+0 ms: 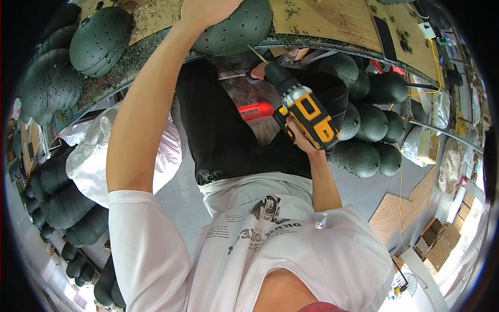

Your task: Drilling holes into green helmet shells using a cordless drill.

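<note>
A dark green, dome-shaped shell dotted with small holes lies at the near edge of the worktable. My left hand rests at its top left; the upper picture edge cuts off the fingers, so their grip cannot be made out. My right hand is wrapped round the handle of a yellow and black cordless drill. The drill is tilted, its thin bit pointing up and left to the shell's lower right rim. Whether bit and shell touch is unclear.
Stacked green perforated shells occupy the table's left side. A phone and green shavings lie on the cardboard-covered tabletop. More shell stacks stand at right. A white plastic bag is left of my legs; a red object lies below.
</note>
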`<state>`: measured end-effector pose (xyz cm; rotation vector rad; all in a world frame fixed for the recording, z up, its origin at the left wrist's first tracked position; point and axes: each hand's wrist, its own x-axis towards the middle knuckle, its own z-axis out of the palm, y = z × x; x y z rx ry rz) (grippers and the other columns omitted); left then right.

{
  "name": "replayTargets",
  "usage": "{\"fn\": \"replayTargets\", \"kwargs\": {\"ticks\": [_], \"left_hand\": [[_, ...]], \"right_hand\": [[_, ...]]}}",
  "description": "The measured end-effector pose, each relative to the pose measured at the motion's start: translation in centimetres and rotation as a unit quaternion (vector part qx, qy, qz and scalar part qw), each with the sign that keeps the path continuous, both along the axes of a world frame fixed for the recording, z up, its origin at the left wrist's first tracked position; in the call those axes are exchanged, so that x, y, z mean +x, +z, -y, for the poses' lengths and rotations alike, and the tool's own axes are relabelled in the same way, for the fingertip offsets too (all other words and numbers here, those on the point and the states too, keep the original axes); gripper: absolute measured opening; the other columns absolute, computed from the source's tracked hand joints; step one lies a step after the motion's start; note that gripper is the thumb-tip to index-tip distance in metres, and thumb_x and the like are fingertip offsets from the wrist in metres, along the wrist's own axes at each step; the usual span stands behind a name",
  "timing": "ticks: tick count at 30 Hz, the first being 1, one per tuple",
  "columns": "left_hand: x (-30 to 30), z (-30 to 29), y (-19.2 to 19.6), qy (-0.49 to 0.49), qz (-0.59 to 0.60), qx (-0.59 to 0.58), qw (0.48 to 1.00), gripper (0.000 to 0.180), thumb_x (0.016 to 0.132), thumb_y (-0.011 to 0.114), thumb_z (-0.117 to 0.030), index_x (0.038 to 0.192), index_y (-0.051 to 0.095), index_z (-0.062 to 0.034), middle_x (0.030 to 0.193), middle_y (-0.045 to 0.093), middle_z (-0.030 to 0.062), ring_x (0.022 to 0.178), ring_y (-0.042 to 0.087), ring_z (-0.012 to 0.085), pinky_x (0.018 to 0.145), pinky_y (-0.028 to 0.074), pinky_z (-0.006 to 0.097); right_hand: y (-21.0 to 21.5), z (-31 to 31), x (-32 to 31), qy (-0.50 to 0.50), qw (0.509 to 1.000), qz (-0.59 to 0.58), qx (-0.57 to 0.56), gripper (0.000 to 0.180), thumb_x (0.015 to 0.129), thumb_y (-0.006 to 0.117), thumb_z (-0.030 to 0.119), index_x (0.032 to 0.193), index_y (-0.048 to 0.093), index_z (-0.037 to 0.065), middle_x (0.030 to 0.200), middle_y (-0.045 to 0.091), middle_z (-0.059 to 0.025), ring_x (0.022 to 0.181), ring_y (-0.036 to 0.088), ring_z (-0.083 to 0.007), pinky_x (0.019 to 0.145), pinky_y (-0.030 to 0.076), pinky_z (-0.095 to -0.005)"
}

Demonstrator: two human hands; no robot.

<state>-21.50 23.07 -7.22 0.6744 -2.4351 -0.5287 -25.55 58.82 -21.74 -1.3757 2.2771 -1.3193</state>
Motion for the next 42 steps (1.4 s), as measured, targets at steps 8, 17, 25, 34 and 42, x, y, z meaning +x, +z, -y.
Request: {"fn": "replayTargets", "kwargs": {"ticks": [8, 17, 25, 34, 42], "left_hand": [[0.2, 0.7, -1.1, 0.021, -0.047, 0.020, 0.998, 0.040, 0.100, 0.047, -0.032, 0.107, 0.071, -0.0008, 0.108, 0.071, 0.0190, 0.101, 0.066, 0.0384, 0.088, 0.051, 0.044], [0.9, 2.3, -2.1, -0.030, -0.171, 0.159, 0.972, 0.049, 0.102, 0.034, -0.026, 0.095, 0.073, 0.0025, 0.105, 0.073, 0.0169, 0.104, 0.065, 0.0363, 0.097, 0.045, 0.043], [0.9, 3.2, -2.9, -0.066, -0.262, 0.235, 0.934, 0.048, 0.099, 0.037, -0.024, 0.089, 0.071, 0.0080, 0.097, 0.074, 0.0210, 0.093, 0.068, 0.0333, 0.089, 0.050, 0.040], [1.1, 3.4, -3.6, -0.057, -0.269, 0.094, 0.957, 0.040, 0.099, 0.039, -0.019, 0.083, 0.067, 0.0057, 0.090, 0.073, 0.0198, 0.082, 0.069, 0.0353, 0.081, 0.052, 0.043], [1.1, 3.3, -3.7, -0.062, -0.238, 0.086, 0.965, 0.041, 0.100, 0.040, -0.020, 0.084, 0.068, 0.0050, 0.091, 0.073, 0.0177, 0.083, 0.069, 0.0337, 0.080, 0.053, 0.043]], "right_hand": [[5.3, -1.1, -2.3, -0.061, 0.941, 0.332, 0.029, 0.010, 0.088, 0.072, 0.012, 0.095, 0.071, 0.004, 0.079, 0.069, -0.0004, 0.071, 0.065, -0.0114, 0.067, 0.052, -0.0272], [9.5, 0.6, -6.0, 0.081, 0.972, -0.214, 0.048, 0.024, 0.086, 0.079, 0.009, 0.109, 0.073, 0.005, 0.100, 0.074, -0.0053, 0.090, 0.071, -0.0161, 0.080, 0.056, -0.0310], [17.5, 5.5, -7.4, 0.146, 0.977, -0.156, 0.021, 0.031, 0.079, 0.081, 0.003, 0.109, 0.074, 0.007, 0.104, 0.075, -0.0067, 0.094, 0.072, -0.0221, 0.083, 0.056, -0.0324], [20.3, 6.8, -7.3, 0.148, 0.975, -0.134, 0.092, 0.031, 0.078, 0.079, 0.001, 0.108, 0.073, 0.005, 0.102, 0.074, -0.0071, 0.090, 0.071, -0.0225, 0.080, 0.056, -0.0323], [22.3, 7.5, -6.7, 0.124, 0.976, -0.116, 0.139, 0.034, 0.076, 0.078, -0.001, 0.109, 0.071, 0.004, 0.100, 0.073, -0.0090, 0.087, 0.070, -0.0243, 0.078, 0.056, -0.0339]]}}
